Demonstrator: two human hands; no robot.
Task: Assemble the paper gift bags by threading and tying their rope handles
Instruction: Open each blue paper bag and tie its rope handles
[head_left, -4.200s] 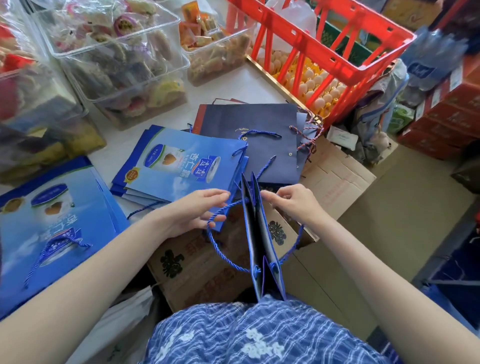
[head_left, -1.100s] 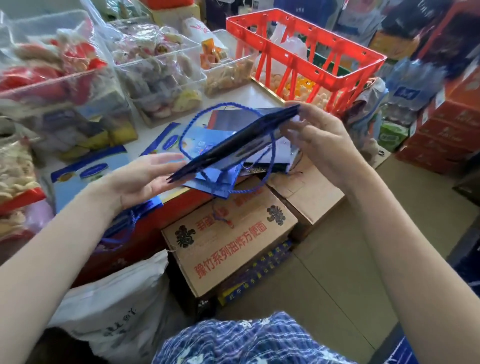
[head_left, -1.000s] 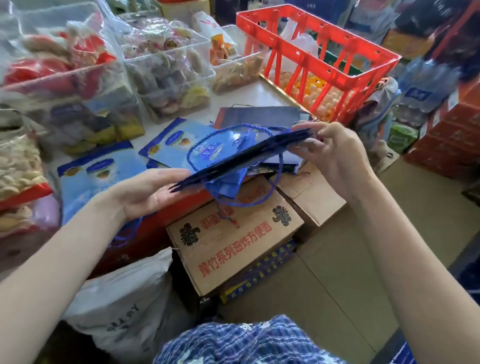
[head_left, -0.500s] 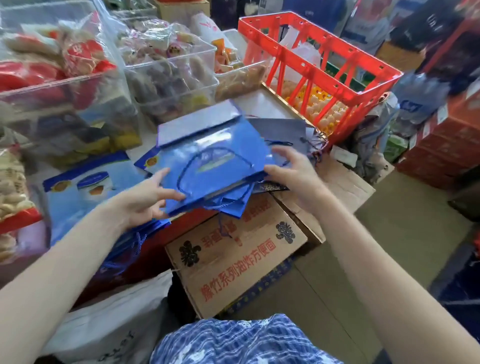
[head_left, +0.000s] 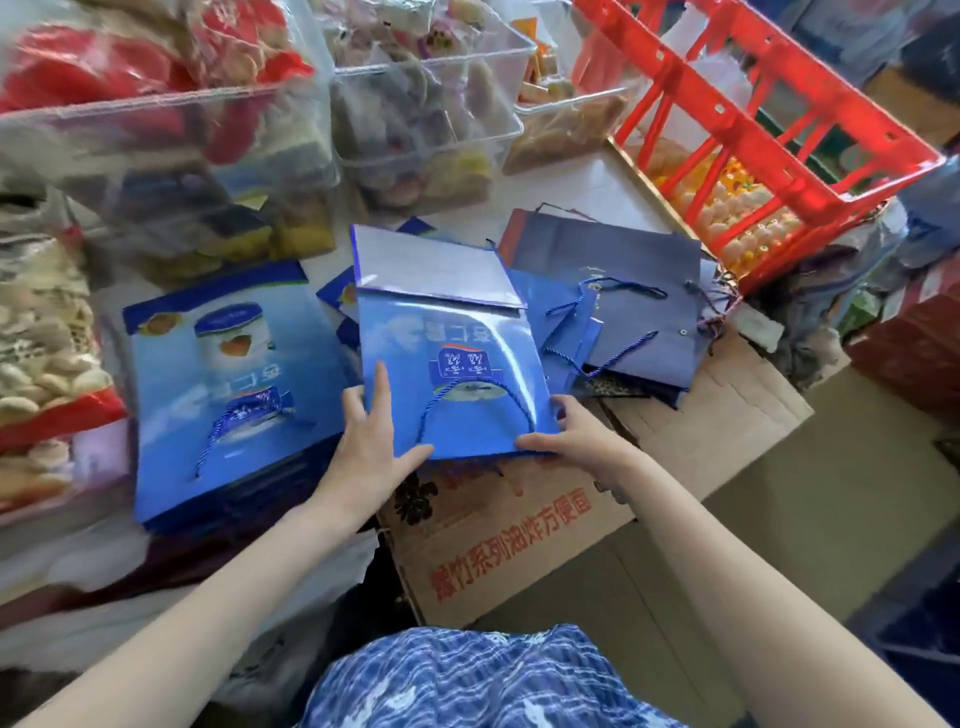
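glossy blue folded-flat paper gift bag (head_left: 447, 353) | lying flat atop blue bag stack | blue rope handle (head_left: 475, 402) threaded, arching across its face

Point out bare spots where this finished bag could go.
Bare white table shows between the clear bins and red crate. The cardboard flap right of the navy bags is bare. Crowded elsewhere with bag stacks.

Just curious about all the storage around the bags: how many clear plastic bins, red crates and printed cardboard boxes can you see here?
Clear plastic bins: 3
Red crates: 1
Printed cardboard boxes: 1
Total: 5
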